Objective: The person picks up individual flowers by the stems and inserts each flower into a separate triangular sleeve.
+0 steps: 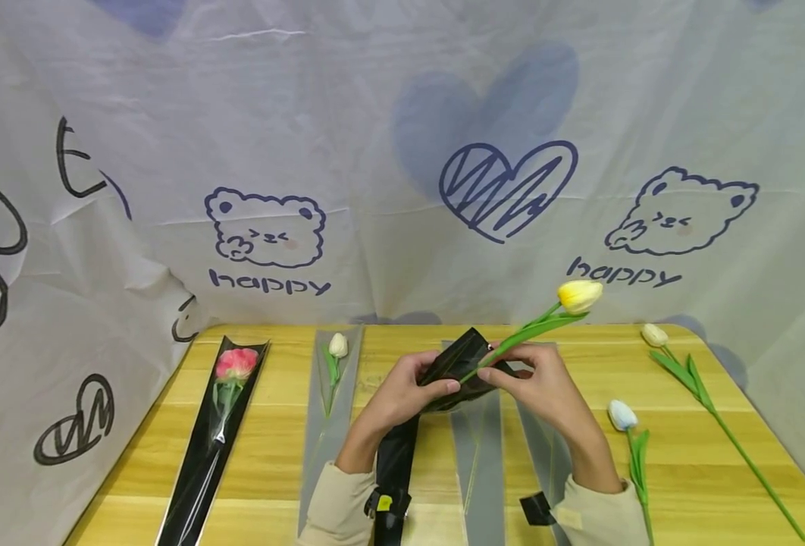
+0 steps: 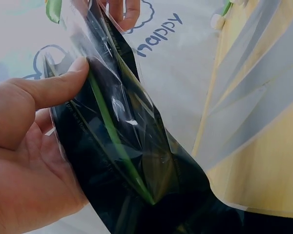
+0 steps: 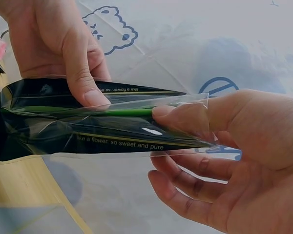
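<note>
Left hand [image 1: 402,390] pinches; right hand [image 1: 540,379] seemingly pinches too.

So there's a yellow tulip with a slim green stem and long green leaves [image 1: 534,329], tilted, its closed, paler-tipped bloom pointing up and to the right in the head view. Bloom and leaves are outside the wrapper, but the lower stem runs down inside a long black plastic sleeve with a clear front [image 1: 467,353], and you can see it through the film.

The sleeve's kinda creased and shiny, mouth up, with "like a flower. so sweet and pure" printed along its edge. Left hand [image 1: 402,388] pinches its side, right hand [image 1: 537,375] has the stem near the mouth. Below, the sleeve bends and trails toward the near side.
</note>
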The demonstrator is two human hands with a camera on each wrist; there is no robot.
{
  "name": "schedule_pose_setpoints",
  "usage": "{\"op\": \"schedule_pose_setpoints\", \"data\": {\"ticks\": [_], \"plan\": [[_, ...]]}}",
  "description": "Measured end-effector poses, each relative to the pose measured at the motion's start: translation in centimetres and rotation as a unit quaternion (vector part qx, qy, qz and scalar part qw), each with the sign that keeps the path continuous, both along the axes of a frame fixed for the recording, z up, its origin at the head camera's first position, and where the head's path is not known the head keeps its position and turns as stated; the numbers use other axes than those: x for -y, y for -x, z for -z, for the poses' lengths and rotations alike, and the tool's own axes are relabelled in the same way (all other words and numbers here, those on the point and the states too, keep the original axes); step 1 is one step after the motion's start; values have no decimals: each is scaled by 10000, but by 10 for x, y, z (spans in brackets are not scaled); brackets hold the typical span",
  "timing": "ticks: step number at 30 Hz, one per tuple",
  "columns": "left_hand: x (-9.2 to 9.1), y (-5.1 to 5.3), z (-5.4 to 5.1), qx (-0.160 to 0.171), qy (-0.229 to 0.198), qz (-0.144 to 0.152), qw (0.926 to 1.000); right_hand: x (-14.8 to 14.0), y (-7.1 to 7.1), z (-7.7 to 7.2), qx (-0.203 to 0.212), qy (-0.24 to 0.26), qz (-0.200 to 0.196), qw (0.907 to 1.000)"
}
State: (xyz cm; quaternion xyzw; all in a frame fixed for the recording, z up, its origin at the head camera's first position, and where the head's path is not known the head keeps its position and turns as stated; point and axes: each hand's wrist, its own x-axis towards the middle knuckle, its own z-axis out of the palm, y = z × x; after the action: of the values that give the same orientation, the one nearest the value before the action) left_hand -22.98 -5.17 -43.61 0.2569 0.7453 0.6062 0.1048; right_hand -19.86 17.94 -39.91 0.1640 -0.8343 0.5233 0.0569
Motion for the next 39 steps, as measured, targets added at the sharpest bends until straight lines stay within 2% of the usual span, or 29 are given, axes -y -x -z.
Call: {"op": "schedule_pose_setpoints", "data": {"ticks": [6, 10, 20, 26, 32, 35, 37, 39], "plan": [[0, 1, 2, -17, -135, -160, 9998, 0, 1, -1, 9, 55, -45, 10000], [1, 0, 1, 165, -250, -231, 9993, 1, 1, 0, -4, 83, -108, 9999], [4, -1, -1, 419, -61, 70, 9991, -2, 1, 1, -44, 293, -551, 9980], [3, -1, 0, 470, -65, 39, 9989, -4, 3, 1, -35, 402, -672, 9969], [4, 1, 3, 577, -281, -444, 9970, -9, 3, -1, 134, 683, -344, 9970], [6, 1, 3, 558, -367, -686, 9954, -16, 1, -3, -17, 1024, -9, 9947], [7, 2, 3, 500, -388, -815, 9947, -20, 1, -6, -148, 1420, 350, 9891], [8, 3, 2, 446, -387, -902, 9942, -22, 0, -10, -269, 2003, 690, 9769]]}}
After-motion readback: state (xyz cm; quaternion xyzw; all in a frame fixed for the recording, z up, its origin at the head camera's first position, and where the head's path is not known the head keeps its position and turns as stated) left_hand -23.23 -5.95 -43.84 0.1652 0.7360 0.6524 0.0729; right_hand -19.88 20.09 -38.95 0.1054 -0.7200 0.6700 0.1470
